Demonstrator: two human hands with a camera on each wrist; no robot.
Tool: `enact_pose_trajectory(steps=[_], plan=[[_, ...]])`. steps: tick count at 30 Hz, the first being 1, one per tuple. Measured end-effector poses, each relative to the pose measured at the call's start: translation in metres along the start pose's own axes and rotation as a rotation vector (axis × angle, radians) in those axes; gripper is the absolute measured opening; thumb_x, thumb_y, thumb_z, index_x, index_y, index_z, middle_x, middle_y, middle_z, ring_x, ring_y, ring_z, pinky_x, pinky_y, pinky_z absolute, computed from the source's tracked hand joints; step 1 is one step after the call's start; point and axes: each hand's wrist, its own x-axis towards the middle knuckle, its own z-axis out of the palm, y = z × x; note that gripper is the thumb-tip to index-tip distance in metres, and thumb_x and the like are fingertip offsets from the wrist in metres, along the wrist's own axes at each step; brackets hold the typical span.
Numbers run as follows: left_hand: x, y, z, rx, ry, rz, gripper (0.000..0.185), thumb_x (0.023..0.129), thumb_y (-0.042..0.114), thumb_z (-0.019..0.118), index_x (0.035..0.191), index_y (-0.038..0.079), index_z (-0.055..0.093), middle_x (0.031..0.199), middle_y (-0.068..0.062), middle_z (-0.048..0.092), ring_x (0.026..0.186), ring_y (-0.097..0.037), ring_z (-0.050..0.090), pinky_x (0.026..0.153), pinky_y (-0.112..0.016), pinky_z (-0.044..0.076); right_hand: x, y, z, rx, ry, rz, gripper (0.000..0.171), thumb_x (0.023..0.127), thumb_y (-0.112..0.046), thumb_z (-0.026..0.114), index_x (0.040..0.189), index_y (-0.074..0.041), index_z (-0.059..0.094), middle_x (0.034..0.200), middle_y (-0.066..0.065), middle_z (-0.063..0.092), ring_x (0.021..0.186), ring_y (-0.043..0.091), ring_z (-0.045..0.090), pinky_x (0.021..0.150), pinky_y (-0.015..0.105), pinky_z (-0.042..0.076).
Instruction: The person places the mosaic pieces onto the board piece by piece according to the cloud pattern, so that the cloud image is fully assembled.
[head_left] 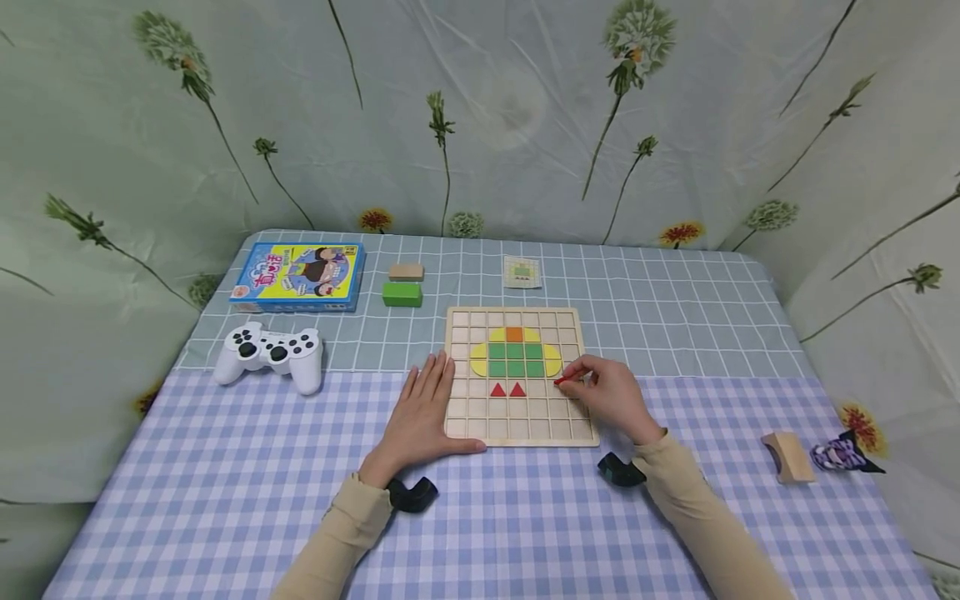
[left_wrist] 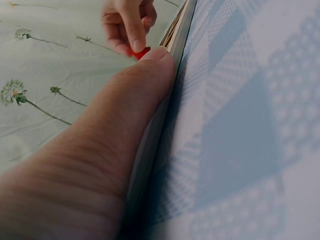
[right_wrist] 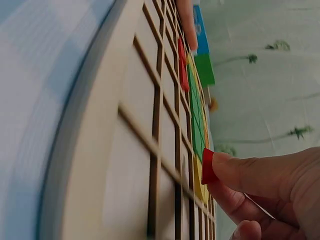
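Observation:
A square wooden grid board point(head_left: 522, 432) lies in front of me. My left hand point(head_left: 420, 421) rests along its left side, fingers straight, the thumb laid along the near edge. Over the right part of the board, my right hand point(head_left: 609, 402) pinches a small red tile point(right_wrist: 208, 166) between thumb and fingers. In the grid sit several green squares point(head_left: 515, 368), an orange square point(head_left: 513, 334) above them, and yellow rounded pieces point(head_left: 477, 362) at the sides and top. Two red triangles point(head_left: 517, 390) lie in the row below the green ones.
Behind the board lies a small pattern card point(head_left: 522, 272). To the left are a green block point(head_left: 402, 294), a wooden block point(head_left: 406, 272), a boxed game point(head_left: 296, 277) and a white game controller point(head_left: 272, 354). An arched wooden block point(head_left: 789, 457) and a purple figure point(head_left: 838, 454) are far right.

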Motion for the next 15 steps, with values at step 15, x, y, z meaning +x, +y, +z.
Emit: enact_pose_trajectory(steps=[15], plan=[[0.000, 0.000, 0.000, -0.008, 0.037, 0.020, 0.128, 0.065, 0.083, 0.056, 0.151, 0.000, 0.010, 0.157, -0.015, 0.005, 0.143, -0.026, 0.000, 0.114, -0.041, -0.002, 0.006, -0.015, 0.026, -0.024, -0.057, -0.123, 0.005, 0.079, -0.013, 0.077, 0.084, -0.012, 0.074, 0.071, -0.008, 0.061, 0.056, 0.008, 0.045, 0.051, 0.026, 0.038]])
